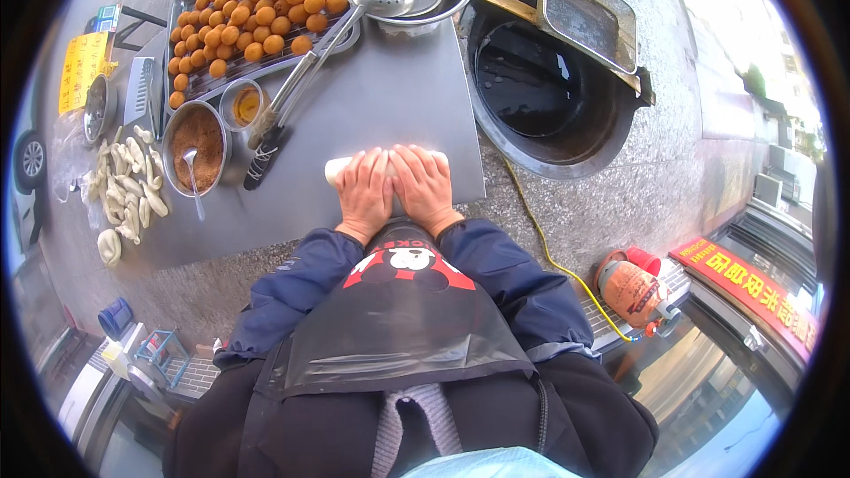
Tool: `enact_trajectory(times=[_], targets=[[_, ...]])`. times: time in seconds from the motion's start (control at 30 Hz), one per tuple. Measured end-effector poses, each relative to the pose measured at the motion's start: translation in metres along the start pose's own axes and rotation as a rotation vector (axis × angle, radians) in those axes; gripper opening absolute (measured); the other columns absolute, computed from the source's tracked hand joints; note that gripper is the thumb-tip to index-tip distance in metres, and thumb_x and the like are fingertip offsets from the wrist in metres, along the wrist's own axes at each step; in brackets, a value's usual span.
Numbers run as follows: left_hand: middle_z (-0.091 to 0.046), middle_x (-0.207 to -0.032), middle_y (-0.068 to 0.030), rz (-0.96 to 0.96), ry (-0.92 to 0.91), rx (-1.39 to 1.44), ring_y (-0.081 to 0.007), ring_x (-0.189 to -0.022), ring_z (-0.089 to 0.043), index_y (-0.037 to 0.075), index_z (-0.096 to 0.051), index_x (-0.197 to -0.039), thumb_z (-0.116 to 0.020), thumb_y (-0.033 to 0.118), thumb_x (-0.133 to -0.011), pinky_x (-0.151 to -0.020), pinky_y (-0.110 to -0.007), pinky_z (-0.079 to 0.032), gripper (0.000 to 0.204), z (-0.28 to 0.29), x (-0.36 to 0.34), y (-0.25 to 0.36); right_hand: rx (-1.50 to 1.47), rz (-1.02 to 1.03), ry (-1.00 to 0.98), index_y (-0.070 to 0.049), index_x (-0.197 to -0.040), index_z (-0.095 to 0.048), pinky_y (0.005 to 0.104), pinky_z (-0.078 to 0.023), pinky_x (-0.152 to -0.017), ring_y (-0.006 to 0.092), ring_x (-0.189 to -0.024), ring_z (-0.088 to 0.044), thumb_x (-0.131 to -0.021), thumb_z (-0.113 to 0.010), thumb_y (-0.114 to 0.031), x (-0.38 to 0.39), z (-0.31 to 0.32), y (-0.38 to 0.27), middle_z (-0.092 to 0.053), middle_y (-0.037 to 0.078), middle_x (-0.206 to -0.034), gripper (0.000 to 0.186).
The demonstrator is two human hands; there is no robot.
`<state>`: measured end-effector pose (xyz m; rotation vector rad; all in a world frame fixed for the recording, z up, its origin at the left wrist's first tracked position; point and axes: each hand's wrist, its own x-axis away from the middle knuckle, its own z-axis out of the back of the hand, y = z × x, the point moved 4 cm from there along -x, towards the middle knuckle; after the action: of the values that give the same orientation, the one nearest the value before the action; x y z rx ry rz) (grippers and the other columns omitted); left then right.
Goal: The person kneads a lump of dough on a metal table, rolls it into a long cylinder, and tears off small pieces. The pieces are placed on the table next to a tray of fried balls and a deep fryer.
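Covering dough (336,171) near the table's (390,80) front edge, left hand (364,193) and right hand (425,184) lie flat, unclenched.

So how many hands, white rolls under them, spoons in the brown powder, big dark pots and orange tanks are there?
Left hand, right hand: 2
White roll under them: 1
Spoon in brown powder: 1
Big dark pot: 1
Orange tank: 1
Total: 6

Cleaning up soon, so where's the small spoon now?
In the head view, the small spoon is at left, its head in the bowl of brown powder, just right of the dough strips.
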<state>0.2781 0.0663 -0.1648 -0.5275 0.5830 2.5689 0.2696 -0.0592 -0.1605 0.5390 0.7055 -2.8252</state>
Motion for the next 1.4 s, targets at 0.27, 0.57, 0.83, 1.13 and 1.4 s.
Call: enact_trajectory(times=[0.27, 0.57, 0.83, 1.13, 1.4], targets=[[-0.064, -0.093, -0.0022, 0.13, -0.19, 0.026, -0.0239, -0.094, -0.059, 0.011, -0.066, -0.089, -0.055, 0.025, -0.093, -0.079, -0.042, -0.043, 0.019, -0.08, -0.072, -0.05, 0.03, -0.128, -0.056, -0.013, -0.089, -0.065, 0.0421, -0.044, -0.081, 0.0255, -0.091, -0.059, -0.09, -0.058, -0.024, -0.068, -0.063, 0.057, -0.064, 0.004, -0.092, 0.013], [-0.064, -0.091, -0.0049, 0.022, -0.138, -0.038, -0.0267, -0.092, -0.06, 0.01, -0.066, -0.085, -0.053, 0.025, -0.092, -0.077, -0.044, -0.046, 0.021, -0.112, -0.152, -0.077, -0.105, -0.113, 0.032, -0.012, -0.097, -0.068, 0.0426, -0.046, -0.077, 0.0294, -0.093, -0.062, -0.089, -0.057, -0.018, -0.142, -0.085, 0.1, -0.069, 0.006, -0.095, 0.015], [-0.069, -0.103, -0.0162, 0.25, -0.84, 0.22, -0.0325, -0.102, -0.065, 0.006, -0.072, -0.094, -0.06, 0.026, -0.086, -0.089, -0.045, -0.05, 0.025, -0.08, -0.095, -0.026, -0.762, -0.605, -0.222, -0.006, -0.12, -0.065, 0.0402, -0.046, -0.099, 0.0323, -0.115, -0.061, -0.1, -0.049, -0.02, -0.062, -0.034, 0.072, -0.068, 0.014, -0.118, 0.03], [-0.07, -0.099, -0.0048, -0.054, -0.029, 0.095, -0.0211, -0.095, -0.065, 0.012, -0.069, -0.101, -0.063, 0.031, -0.082, -0.091, -0.037, -0.046, 0.027, -0.097, -0.029, -0.008, -0.248, -0.218, 0.047, -0.009, -0.114, -0.066, 0.0438, -0.039, -0.106, 0.0308, -0.126, -0.055, -0.091, -0.057, -0.019, -0.023, -0.026, 0.021, -0.065, 0.008, -0.127, 0.027], [-0.069, -0.086, -0.0042, -0.028, -0.285, 0.113, -0.0253, -0.087, -0.066, 0.014, -0.068, -0.089, -0.064, 0.031, -0.078, -0.082, -0.04, -0.047, 0.021, -0.14, -0.139, -0.032, -0.374, -0.023, 0.069, -0.006, -0.107, -0.069, 0.0424, -0.047, -0.1, 0.0343, -0.116, -0.061, -0.094, -0.057, -0.016, -0.127, -0.036, 0.092, -0.069, 0.01, -0.117, 0.021]])
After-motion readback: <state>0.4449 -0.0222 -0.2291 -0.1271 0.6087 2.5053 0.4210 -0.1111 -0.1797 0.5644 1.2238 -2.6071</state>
